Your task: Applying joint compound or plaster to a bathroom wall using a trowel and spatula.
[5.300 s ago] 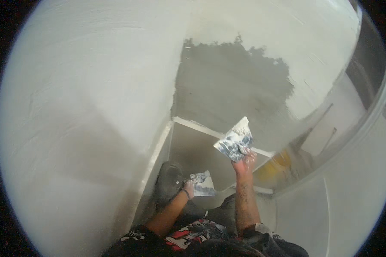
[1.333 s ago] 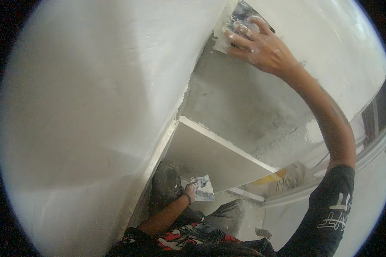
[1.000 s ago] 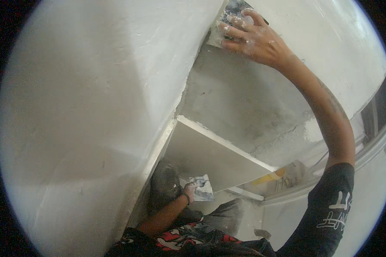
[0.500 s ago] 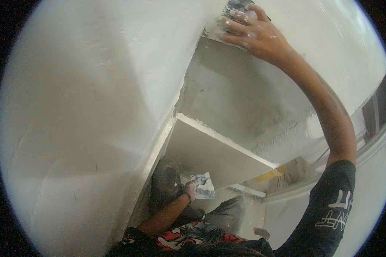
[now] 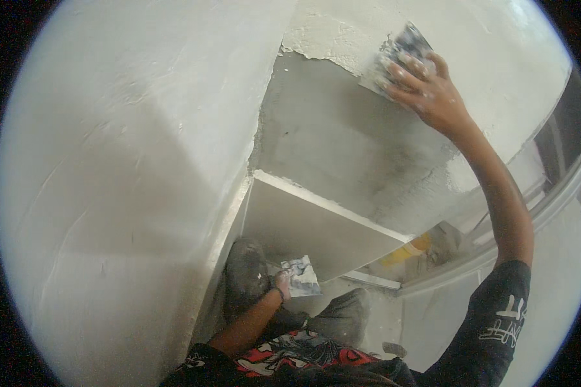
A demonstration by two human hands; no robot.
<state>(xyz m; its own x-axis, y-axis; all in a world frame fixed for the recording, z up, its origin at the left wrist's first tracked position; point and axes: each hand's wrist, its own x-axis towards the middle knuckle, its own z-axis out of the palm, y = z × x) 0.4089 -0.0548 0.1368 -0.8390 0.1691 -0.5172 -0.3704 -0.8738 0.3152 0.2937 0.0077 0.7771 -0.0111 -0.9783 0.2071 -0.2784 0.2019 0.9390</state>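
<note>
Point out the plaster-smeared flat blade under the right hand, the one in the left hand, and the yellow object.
Upper dark, plaster-smeared flat blade (image 5: 410, 44), head view: its face, near the top edge.
Lower white-and-grey smeared flat blade (image 5: 305, 280), head view: middle of its face.
Yellow object (image 5: 409, 249), head view: its visible side; kind unclear.

Person's bare right arm (image 5: 497, 187), below a black sleeve (image 5: 481, 322) with white print, extended to far right, elbow (image 5: 524, 229) bent outward. Bare right hand (image 5: 436, 100) white-flecked, fingers (image 5: 404, 77) fanned, directed left. Bare left forearm (image 5: 246, 326) near, low, angled away; bare left hand (image 5: 282, 282) curled in a grip, dark wristband (image 5: 279, 294) behind it.
</note>
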